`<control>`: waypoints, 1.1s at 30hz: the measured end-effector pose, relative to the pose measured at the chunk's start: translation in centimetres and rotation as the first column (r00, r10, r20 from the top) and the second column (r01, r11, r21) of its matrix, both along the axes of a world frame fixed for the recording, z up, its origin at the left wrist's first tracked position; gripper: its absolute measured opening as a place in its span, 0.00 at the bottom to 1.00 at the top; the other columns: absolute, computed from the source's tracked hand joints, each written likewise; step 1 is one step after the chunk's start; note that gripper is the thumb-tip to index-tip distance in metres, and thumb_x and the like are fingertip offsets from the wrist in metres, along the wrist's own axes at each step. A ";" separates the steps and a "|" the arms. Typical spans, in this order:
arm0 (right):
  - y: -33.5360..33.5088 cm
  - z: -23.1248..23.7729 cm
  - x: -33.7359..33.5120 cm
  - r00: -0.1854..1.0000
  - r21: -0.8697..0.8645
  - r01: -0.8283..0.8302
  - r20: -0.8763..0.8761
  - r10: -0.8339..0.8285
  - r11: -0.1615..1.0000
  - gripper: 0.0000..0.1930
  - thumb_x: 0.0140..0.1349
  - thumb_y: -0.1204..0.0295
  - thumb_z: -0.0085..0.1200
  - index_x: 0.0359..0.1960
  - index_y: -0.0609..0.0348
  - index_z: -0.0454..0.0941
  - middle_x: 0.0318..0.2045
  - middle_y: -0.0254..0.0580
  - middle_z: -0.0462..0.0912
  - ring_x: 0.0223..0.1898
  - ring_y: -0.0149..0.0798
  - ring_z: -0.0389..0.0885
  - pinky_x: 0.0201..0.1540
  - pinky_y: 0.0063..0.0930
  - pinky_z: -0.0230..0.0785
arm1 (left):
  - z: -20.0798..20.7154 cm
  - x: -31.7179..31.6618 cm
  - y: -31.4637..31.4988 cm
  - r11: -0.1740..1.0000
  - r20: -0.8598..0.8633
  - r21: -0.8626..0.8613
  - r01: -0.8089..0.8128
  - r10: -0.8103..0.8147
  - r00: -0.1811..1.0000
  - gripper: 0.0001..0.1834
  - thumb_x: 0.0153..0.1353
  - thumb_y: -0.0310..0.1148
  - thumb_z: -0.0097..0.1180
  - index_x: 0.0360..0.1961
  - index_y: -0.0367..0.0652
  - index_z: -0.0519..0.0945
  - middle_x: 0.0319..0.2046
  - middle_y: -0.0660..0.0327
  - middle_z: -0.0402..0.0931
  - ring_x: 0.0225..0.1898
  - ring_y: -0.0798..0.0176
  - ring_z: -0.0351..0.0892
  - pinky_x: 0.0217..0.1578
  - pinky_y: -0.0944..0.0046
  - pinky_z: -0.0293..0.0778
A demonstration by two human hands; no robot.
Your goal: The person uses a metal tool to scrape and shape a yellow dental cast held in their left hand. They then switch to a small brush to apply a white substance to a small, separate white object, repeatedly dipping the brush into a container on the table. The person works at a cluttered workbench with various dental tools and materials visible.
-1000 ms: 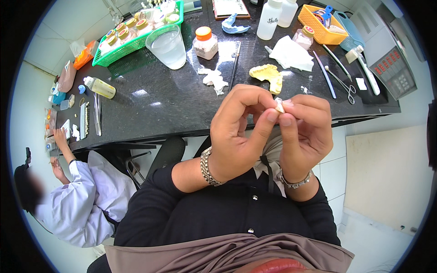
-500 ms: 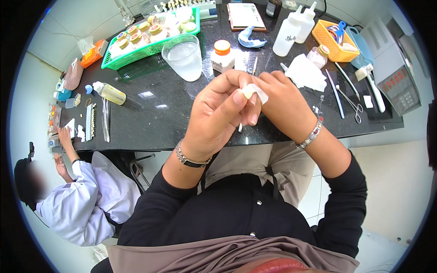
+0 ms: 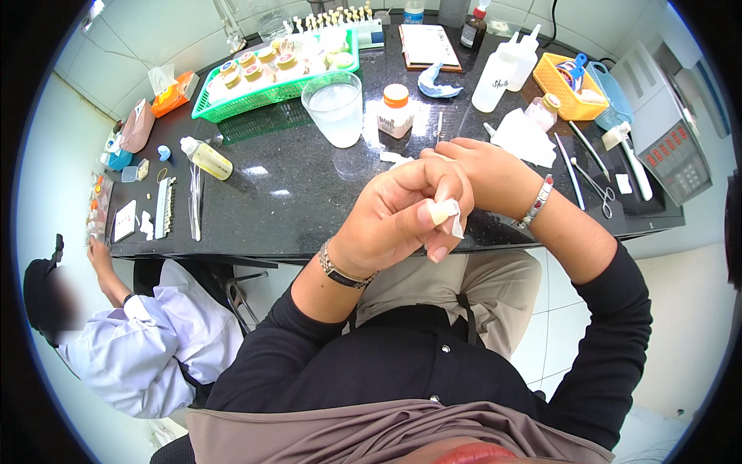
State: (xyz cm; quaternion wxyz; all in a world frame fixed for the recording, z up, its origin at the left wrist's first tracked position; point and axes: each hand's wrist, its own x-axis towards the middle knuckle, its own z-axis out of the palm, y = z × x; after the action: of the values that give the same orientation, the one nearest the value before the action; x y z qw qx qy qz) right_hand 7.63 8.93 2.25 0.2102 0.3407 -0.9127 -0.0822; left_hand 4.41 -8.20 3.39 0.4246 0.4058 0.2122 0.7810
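My left hand [image 3: 413,213] is closed, pinching a small pale yellow, tooth-like piece [image 3: 439,214] together with a scrap of white tissue [image 3: 456,224] between thumb and fingers. Just behind and to its right, my right hand [image 3: 483,174] is bent over with its back up. Its fingers look curled, and their tips are hidden behind the left hand. A thin, slender tool [image 3: 440,126] shows beyond the right fingers; whether they grip it is unclear. Both hands hover over the near edge of the dark table. A white crumpled piece [image 3: 396,158] lies behind the left hand.
Beyond my hands stand a plastic cup of cloudy liquid [image 3: 334,116] and an orange-capped bottle [image 3: 396,110]. A green basket of jars [image 3: 232,104] is at the back left. Scissor-like forceps [image 3: 595,185] and a hammer [image 3: 630,151] lie right. A co-worker [image 3: 147,340] sits left.
The view has shifted, so the table's things appear lower and further right. My left hand has turned slightly and moved nearer me, still pinching the pale piece. My right hand stays close beside it.
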 end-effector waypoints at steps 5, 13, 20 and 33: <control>1.0 2.8 1.7 0.996 -0.146 0.016 -0.082 -0.029 0.989 0.09 0.42 0.71 0.50 0.29 0.54 0.69 0.32 0.34 0.71 0.32 0.34 0.73 0.35 0.23 0.69 | -0.2 -0.1 -0.3 0.992 -0.033 0.117 -0.043 0.047 0.998 0.09 0.57 0.34 0.47 0.28 0.40 0.65 0.25 0.61 0.63 0.18 0.74 0.65 0.19 0.76 0.62; 1.9 3.5 6.3 0.943 -0.970 -0.225 -0.194 -0.272 -0.088 0.06 0.59 0.80 0.34 0.38 0.62 0.60 0.37 0.57 0.73 0.36 0.41 0.77 0.40 0.32 0.71 | -1.1 0.0 0.4 0.974 -0.138 0.079 -0.210 0.219 0.966 0.04 0.58 0.27 0.45 0.32 0.38 0.67 0.31 0.59 0.64 0.24 0.73 0.67 0.25 0.76 0.64; 0.5 4.6 5.3 0.995 -0.959 -0.046 -0.019 -0.101 -0.280 0.06 0.60 0.76 0.39 0.39 0.61 0.61 0.37 0.54 0.74 0.36 0.38 0.77 0.40 0.28 0.71 | -4.0 1.0 0.5 0.931 -0.187 -0.030 -0.363 0.351 0.917 0.04 0.59 0.26 0.44 0.34 0.37 0.66 0.33 0.60 0.64 0.26 0.74 0.67 0.28 0.75 0.66; -2.6 4.4 -8.0 0.975 -0.981 0.142 0.162 0.153 0.133 0.06 0.59 0.76 0.44 0.36 0.64 0.64 0.34 0.46 0.76 0.33 0.33 0.78 0.37 0.22 0.71 | -4.3 2.3 0.2 0.749 -0.342 0.045 -0.661 0.633 0.695 0.02 0.58 0.24 0.43 0.32 0.36 0.65 0.30 0.59 0.62 0.22 0.72 0.67 0.22 0.75 0.66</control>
State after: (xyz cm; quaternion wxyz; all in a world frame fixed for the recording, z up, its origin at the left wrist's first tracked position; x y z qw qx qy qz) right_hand -0.38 6.33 6.69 0.2788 0.1277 -0.7557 0.5787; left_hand 6.73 -7.95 -0.93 0.0962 0.4145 0.4421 0.7896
